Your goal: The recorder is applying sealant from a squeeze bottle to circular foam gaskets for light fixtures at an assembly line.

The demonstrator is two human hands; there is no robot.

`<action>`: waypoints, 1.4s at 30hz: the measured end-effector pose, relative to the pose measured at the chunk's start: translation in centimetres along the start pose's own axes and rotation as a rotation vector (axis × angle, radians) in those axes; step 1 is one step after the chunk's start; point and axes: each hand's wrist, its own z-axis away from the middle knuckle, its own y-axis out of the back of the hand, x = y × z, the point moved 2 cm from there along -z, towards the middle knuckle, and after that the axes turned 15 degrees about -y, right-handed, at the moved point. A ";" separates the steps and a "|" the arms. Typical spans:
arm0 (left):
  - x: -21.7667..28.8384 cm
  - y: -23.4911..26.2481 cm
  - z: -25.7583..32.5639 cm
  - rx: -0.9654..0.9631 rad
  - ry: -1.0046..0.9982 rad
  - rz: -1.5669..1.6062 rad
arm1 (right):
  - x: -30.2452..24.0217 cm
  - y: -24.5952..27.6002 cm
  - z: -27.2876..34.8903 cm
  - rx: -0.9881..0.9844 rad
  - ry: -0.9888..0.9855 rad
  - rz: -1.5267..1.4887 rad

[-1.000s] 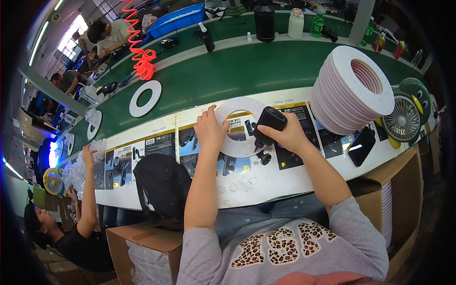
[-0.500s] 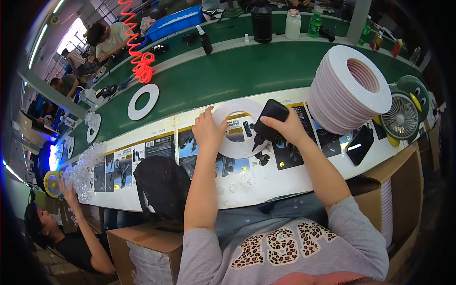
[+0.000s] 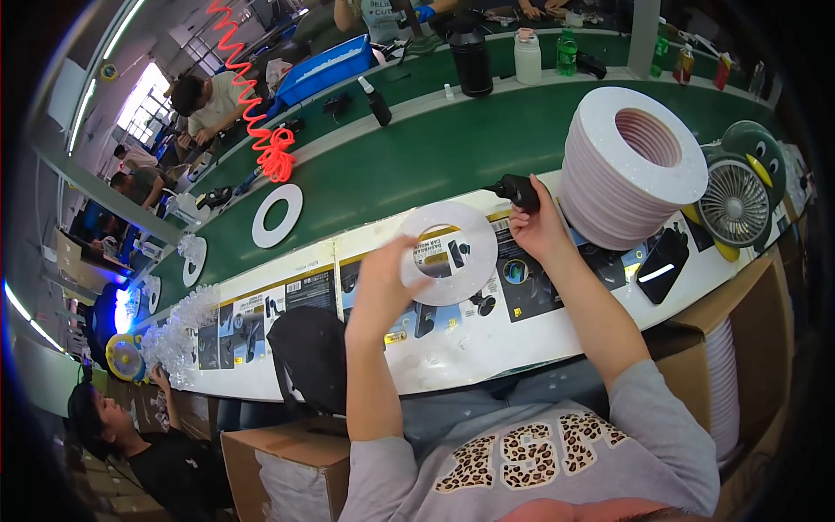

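A flat white ring (image 3: 474,261) lies before me on a white worktop covered with printed sheets. My left hand (image 3: 383,283), somewhat blurred, is at the ring's left edge with thumb and fingers apart; nothing shows between them. Whether it touches the ring I cannot tell. In my right hand (image 3: 541,228) is a black squeeze bottle (image 3: 520,192) with a narrow nozzle. The bottle is tilted, its nozzle pointing left, just beyond the ring's upper right edge. A tall stack of similar white rings (image 3: 600,187) stands to the right of that hand.
A black phone (image 3: 663,270) and a small fan (image 3: 735,202) sit at the right. Clear plastic pieces (image 3: 178,335) are heaped at the left, near a co-worker (image 3: 148,452). More white rings (image 3: 277,216) lie on the green surface. A black bag (image 3: 309,357) rests at the front edge.
My right hand has lifted the bottle off the ring's right side, up and away, turning its nozzle from downward to left. My left hand has shifted down from the ring's upper left.
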 end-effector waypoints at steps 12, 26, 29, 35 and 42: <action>-1.1 -5.3 2.7 -0.389 -0.094 -0.075 | 0.6 -0.2 0.4 -0.007 0.070 -0.081; -0.8 -5.7 -2.2 -0.318 -0.168 -0.208 | -0.1 0.1 0.0 -0.006 0.056 -0.121; -3.7 -6.4 -5.7 -0.261 -0.206 -0.319 | -0.4 0.2 -0.2 -0.015 0.067 -0.107; -9.7 -8.0 -7.8 -0.065 -0.117 -0.436 | 0.2 -0.1 0.0 0.009 0.056 -0.119; -9.5 -10.0 -6.1 -0.001 -0.083 -0.398 | 0.2 0.4 -0.1 0.012 0.062 -0.113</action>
